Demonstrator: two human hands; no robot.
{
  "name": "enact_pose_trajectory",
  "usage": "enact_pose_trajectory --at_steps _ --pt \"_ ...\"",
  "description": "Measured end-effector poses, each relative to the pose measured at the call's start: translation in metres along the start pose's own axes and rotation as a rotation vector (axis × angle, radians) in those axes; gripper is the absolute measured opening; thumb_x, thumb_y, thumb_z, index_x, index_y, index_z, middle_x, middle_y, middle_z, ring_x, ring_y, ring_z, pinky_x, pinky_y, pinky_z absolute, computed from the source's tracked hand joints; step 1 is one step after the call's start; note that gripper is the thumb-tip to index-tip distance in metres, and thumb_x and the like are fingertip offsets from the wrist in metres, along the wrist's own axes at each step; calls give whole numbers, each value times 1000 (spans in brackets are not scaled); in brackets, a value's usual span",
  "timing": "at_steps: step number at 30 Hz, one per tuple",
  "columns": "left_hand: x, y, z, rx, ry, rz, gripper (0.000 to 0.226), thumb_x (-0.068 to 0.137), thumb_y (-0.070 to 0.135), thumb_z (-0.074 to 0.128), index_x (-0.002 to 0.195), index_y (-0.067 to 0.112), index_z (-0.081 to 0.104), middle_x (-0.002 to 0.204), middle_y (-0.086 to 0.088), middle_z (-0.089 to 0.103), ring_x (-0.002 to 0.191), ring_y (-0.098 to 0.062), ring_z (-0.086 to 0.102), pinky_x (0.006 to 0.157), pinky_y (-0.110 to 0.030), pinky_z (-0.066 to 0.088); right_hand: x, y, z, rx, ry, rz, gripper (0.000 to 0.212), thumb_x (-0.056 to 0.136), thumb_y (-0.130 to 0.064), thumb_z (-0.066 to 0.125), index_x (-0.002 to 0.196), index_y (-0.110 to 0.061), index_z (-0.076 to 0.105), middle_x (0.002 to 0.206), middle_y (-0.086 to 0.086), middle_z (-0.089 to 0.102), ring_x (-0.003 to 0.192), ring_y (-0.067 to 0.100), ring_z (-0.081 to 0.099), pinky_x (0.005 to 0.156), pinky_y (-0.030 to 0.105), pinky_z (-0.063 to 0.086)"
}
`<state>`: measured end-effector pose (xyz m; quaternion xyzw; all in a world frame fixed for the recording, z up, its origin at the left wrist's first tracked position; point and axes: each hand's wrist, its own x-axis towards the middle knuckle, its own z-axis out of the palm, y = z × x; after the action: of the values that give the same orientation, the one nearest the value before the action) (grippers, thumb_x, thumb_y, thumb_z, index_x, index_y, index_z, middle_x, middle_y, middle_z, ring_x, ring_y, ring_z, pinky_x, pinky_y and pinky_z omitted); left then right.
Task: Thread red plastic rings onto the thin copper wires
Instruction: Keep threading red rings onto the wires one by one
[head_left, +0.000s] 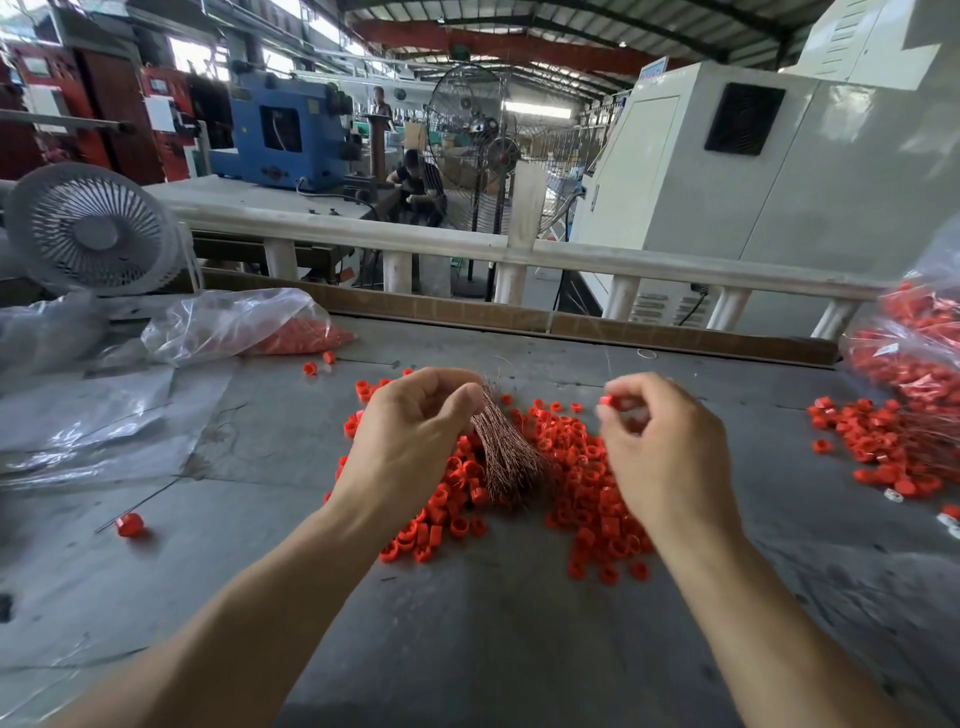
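From the head camera, the left hand curled its fingers and thumb round the top of a bundle of thin copper wires, which fanned downward and to the right from the grip, its lower ends resting among a loose heap of small red plastic rings on the grey, scuffed worktable. The right hand was raised just to the right of the bundle, apart from it, and pinched a single red plastic ring at its fingertips; the fingers were blurred, so whether a wire already passed through that ring could not be told. The heap lay directly beneath and between both hands.

A further spread of red rings with wires through them lay near the right edge of the table, beside a clear plastic bag stuffed with red rings. At the left rear, another clear plastic bag partly filled with red rings lay on its side, behind which stood a small grey desk fan. One lone red ring on a thin wire lay at the left of the table.

No writing on the bags or on the white tags among the rings was legible.
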<state>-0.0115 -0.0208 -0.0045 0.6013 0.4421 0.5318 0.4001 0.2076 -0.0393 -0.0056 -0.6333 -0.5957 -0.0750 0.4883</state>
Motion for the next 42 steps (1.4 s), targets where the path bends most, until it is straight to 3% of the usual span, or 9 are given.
enact_pose_trajectory --at_steps 4,8,13,16,23,26,29,34,42 --pt "3 -4 -1 150 51 12 8 97 30 68 97 31 76 84 12 76 79 -7 71 73 -30 58 11 35 -10 -245 -71 322 2 90 -23 72 92 -24 71 95 1 76 93 31 69 74 34 50" --pt "4 -9 -2 362 78 16 9 93 27 69 88 32 75 73 25 69 59 6 60 57 -14 43 15 49 -11 -374 -196 469 8 89 -26 71 96 -25 73 102 3 76 102 32 68 81 36 52" --pt "5 -10 -5 602 76 40 4 91 32 71 89 35 73 77 25 65 75 11 60 53 -7 36 13 53 -8 -475 -291 482 13 86 -25 70 98 -28 75 110 4 75 105 33 67 85 35 51" --pt "6 -10 -8 686 59 41 2 91 38 70 89 36 71 88 21 67 83 0 61 67 -21 41 14 53 -7 -493 -319 492 15 87 -24 71 100 -29 75 113 4 74 109 33 66 89 35 52" --pt "7 -9 -15 785 47 54 4 91 34 72 94 31 74 90 18 62 91 -12 57 79 -32 44 11 44 -6 -372 -255 330 13 90 -23 69 102 -26 73 110 2 72 107 30 65 88 36 51" --pt "6 -6 -16 793 22 57 2 90 31 73 89 32 75 89 18 66 90 -10 60 83 -34 49 9 30 -6 -59 -296 244 12 88 -29 76 78 -33 71 81 -17 72 85 10 68 76 27 50" --pt "5 -6 -15 819 -2 59 1 89 31 76 88 31 75 84 19 64 87 -9 59 82 -34 50 2 14 -5 91 -444 104 9 86 -41 79 79 -36 75 78 -23 72 78 -3 65 72 22 48" --pt "4 -7 -15 846 -43 63 2 89 29 76 86 29 75 79 20 63 82 -6 58 79 -31 48 -6 6 1 102 -538 64 12 84 -47 79 83 -37 75 77 -26 70 74 -3 63 70 22 46" --pt "3 -9 -10 853 -77 105 0 88 29 76 88 29 76 86 17 67 87 -8 59 81 -29 47 -11 1 6 41 -447 18 11 89 -34 77 80 -33 72 76 -23 70 75 -2 63 64 15 44"
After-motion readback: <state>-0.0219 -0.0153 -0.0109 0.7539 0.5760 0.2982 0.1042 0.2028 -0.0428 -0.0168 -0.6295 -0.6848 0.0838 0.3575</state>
